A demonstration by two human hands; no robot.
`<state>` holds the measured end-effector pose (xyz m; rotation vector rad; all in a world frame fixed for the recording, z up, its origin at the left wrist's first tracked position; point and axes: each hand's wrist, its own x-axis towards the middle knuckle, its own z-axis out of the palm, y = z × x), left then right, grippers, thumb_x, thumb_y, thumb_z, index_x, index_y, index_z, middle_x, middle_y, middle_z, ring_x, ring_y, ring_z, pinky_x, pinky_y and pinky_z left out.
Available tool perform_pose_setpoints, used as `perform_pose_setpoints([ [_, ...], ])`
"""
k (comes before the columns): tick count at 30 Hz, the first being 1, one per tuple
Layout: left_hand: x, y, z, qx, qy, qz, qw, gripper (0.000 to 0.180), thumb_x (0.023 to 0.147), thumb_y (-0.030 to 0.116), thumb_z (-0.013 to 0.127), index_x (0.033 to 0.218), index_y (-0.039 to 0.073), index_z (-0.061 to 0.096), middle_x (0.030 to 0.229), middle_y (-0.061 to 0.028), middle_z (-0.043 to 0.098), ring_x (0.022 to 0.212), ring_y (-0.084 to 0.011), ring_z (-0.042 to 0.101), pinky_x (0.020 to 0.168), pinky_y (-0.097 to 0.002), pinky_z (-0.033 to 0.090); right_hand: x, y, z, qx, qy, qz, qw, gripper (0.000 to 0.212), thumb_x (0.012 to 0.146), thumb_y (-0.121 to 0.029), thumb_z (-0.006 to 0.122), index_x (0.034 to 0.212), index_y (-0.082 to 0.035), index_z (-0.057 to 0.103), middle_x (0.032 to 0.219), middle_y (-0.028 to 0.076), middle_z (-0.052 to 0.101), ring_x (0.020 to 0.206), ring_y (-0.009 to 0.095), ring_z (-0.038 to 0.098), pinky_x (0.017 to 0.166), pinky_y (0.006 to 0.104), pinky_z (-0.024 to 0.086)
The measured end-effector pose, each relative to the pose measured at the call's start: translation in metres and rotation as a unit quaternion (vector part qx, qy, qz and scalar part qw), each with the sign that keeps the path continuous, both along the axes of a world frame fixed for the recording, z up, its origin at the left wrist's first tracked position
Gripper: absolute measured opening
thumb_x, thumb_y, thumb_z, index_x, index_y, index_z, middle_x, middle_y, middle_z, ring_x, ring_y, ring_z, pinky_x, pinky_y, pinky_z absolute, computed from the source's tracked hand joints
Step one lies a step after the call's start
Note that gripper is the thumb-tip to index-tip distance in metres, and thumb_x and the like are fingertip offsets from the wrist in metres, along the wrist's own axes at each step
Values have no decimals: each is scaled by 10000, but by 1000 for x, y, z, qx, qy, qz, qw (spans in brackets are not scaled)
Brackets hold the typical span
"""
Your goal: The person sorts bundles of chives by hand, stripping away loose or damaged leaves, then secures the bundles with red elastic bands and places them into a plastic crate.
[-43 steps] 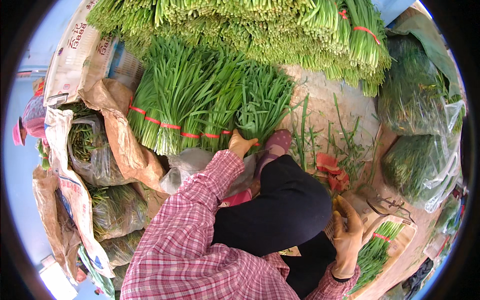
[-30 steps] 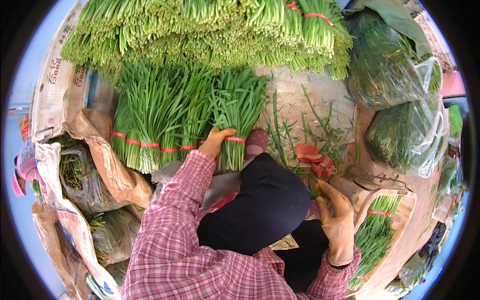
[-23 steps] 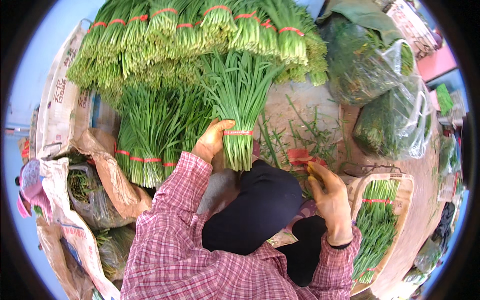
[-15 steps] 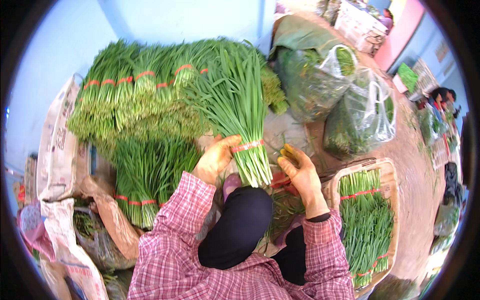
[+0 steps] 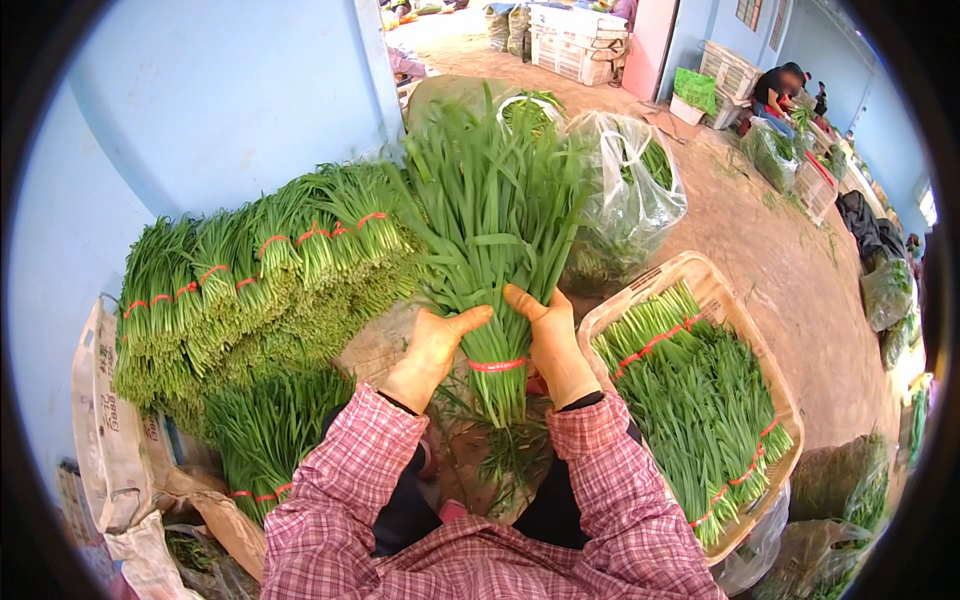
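Observation:
A large bunch of garlic chives (image 5: pixel 490 250) stands upright in front of me, tied near its cut ends with a red band (image 5: pixel 497 366). My left hand (image 5: pixel 432 352) grips its left side and my right hand (image 5: pixel 557 345) its right side, just above the band. Both thumbs lie across the front; the other fingers are mostly hidden behind the leaves. To the left, many tied bunches (image 5: pixel 270 290) are stacked against the wall, with more chives (image 5: pixel 270 430) below them. At my right, a beige plastic crate (image 5: pixel 757 352) holds red-banded bunches (image 5: pixel 690 400).
Behind the held bunch stands a clear plastic bag (image 5: pixel 625 220) of greens. A whitish crate (image 5: pixel 100 400) is at the left edge, beside a blue wall (image 5: pixel 250 100). Loose leaves lie on the floor between my knees. Far right, a person (image 5: pixel 775 95) sits among bags and crates.
My right hand, previously apart with fingers open, has closed on the bunch. My left hand has shifted above the band. The bunch is more upright, and the view has turned.

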<state>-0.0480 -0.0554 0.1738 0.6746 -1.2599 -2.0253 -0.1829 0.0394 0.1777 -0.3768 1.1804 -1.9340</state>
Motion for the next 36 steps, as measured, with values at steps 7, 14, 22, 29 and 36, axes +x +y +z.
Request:
perform_pose_setpoints([
  [7,11,-19,-42,199,59,0,978,410,902,59,667,1290,-30,572,1268,-147,641,1112,-290,636,1018,-451,497,-25,6,-38,89,55,84,991,628,951,-409,665,1415,-25,487,1288,116,618,1082,249,611,846,385,531],
  [14,30,-46,-47,374,10,-2,927,458,998,350,566,1317,22,560,1266,-194,647,1103,-359,649,989,-540,504,-10,10,-41,78,609,21,789,912,709,-108,832,1498,-33,381,1451,196,504,1300,360,513,1059,424,438],
  [22,50,-30,-68,483,195,-192,832,457,1046,433,457,1315,86,583,1200,-133,692,1003,-276,686,919,-455,558,38,-7,-1,-56,722,61,687,787,664,-253,834,1353,-40,519,1420,185,526,1367,410,437,1130,518,350],
  [29,52,-56,-25,24,-263,-157,952,556,940,108,672,1426,-21,437,1353,-169,578,1197,-240,598,1013,-362,480,12,-16,-38,78,450,-65,887,857,605,-343,929,1271,0,512,1163,194,627,1080,344,633,910,418,519],
  [36,13,-16,-21,-205,70,6,976,884,717,-49,785,1499,46,383,1401,-80,525,1290,-182,493,1108,-341,388,29,-9,-48,153,528,-22,835,865,657,-351,901,1336,-1,497,1138,165,654,1057,321,650,920,398,522],
])
